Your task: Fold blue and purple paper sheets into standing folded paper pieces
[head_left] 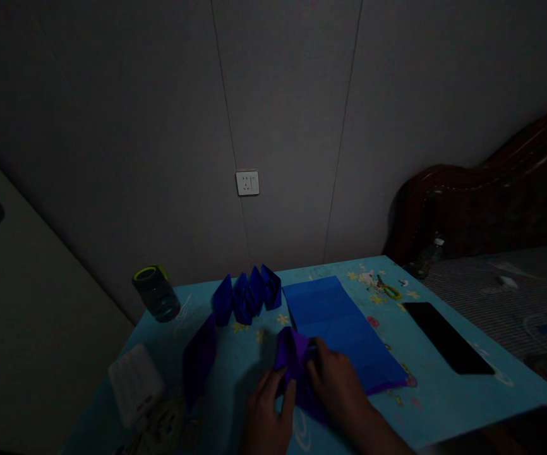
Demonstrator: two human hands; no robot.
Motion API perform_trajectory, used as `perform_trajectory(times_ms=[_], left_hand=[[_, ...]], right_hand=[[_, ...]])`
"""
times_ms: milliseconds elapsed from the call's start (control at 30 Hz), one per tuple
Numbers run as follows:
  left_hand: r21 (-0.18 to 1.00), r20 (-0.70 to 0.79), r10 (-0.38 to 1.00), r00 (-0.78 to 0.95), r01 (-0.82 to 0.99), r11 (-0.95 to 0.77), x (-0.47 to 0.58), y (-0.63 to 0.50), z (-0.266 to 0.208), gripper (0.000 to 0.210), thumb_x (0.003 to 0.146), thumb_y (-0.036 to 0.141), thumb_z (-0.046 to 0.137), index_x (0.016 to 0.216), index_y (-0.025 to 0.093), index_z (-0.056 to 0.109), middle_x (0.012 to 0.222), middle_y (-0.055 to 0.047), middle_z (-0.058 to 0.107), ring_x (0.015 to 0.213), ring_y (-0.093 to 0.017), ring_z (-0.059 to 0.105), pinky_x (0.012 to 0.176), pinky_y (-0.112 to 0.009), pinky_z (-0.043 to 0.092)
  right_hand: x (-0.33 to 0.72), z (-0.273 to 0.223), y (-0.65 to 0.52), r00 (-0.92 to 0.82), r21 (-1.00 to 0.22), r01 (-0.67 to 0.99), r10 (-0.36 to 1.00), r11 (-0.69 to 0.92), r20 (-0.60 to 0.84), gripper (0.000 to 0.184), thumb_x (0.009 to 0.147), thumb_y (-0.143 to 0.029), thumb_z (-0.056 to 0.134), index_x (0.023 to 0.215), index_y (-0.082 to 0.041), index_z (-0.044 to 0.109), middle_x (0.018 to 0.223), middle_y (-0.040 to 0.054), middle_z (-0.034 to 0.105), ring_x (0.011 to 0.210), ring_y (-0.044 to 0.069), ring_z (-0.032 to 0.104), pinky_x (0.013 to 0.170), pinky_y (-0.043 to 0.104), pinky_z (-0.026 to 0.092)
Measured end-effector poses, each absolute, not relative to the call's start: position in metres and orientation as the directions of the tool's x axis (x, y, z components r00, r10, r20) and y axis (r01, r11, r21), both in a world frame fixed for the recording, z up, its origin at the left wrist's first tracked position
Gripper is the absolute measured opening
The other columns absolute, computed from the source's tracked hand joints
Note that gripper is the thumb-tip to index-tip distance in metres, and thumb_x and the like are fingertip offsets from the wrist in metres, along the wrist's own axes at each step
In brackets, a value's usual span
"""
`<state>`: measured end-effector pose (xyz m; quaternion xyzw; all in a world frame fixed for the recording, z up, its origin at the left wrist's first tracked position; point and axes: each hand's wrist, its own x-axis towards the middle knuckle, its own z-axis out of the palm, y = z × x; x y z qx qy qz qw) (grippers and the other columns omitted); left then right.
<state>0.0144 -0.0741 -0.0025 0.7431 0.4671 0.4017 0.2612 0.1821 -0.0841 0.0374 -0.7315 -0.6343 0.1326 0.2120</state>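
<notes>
Near the front of the table, a partly folded sheet of purple paper (pixel 292 351) stands up between my two hands. My left hand (pixel 270 404) pinches its lower left side between thumb and fingers. On the other side my right hand (pixel 333 373) grips the paper's right edge, its fingertips partly hidden. Beside my right hand lie flat blue paper sheets (pixel 335 309), with a purple edge showing below. Several folded dark blue paper pieces (pixel 247 297) stand in a row toward the wall. Left of my hands is another folded purple paper piece (pixel 200 360).
A dark cup (pixel 157 296) and a white case (pixel 136 384) are at the table's left. Yellow-handled scissors (pixel 390 289) and a black phone-like slab (pixel 446 338) lie at the right. A wall with a socket (pixel 247 183) rises behind; a bed (pixel 501 278) stands right.
</notes>
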Motion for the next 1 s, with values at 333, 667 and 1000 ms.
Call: perform_trajectory(times_ms=[333, 667, 1000], left_hand=[[0.736, 0.348, 0.929, 0.127, 0.576, -0.354, 0.009, -0.058, 0.005, 0.014, 0.088, 0.029, 0.054, 0.091, 0.022, 0.064, 0.092, -0.008, 0.067, 0.088, -0.025, 0.069, 0.078, -0.038, 0.057], [0.675, 0.212, 0.969, 0.128, 0.698, -0.24, 0.017, -0.055, 0.009, 0.011, 0.082, 0.025, 0.056, 0.089, 0.021, 0.062, 0.088, -0.009, 0.072, 0.086, -0.028, 0.071, 0.079, -0.04, 0.055], [0.987, -0.007, 0.989, 0.149, 0.159, -0.017, 0.0, -0.053, 0.017, 0.038, 0.078, 0.036, 0.057, 0.107, 0.016, 0.069, 0.103, -0.012, 0.078, 0.098, -0.028, 0.073, 0.088, -0.038, 0.057]], right_hand=[[0.192, 0.046, -0.098, 0.026, -0.985, 0.167, 0.999, -0.036, -0.032, 0.028, 0.079, -0.029, 0.049, 0.077, -0.012, 0.071, 0.068, 0.0014, 0.068, 0.062, 0.016, 0.059, 0.059, 0.025, 0.043], [0.183, 0.044, -0.12, 0.031, -0.96, 0.279, 0.999, 0.01, 0.02, 0.026, 0.084, -0.03, 0.051, 0.081, -0.016, 0.073, 0.07, 0.0009, 0.067, 0.068, 0.018, 0.058, 0.063, 0.025, 0.044], [0.223, 0.04, -0.115, 0.267, -0.978, 0.189, 0.963, -0.093, -0.04, 0.03, 0.08, -0.042, 0.057, 0.073, -0.016, 0.071, 0.062, 0.0005, 0.062, 0.062, 0.018, 0.057, 0.056, 0.025, 0.043]])
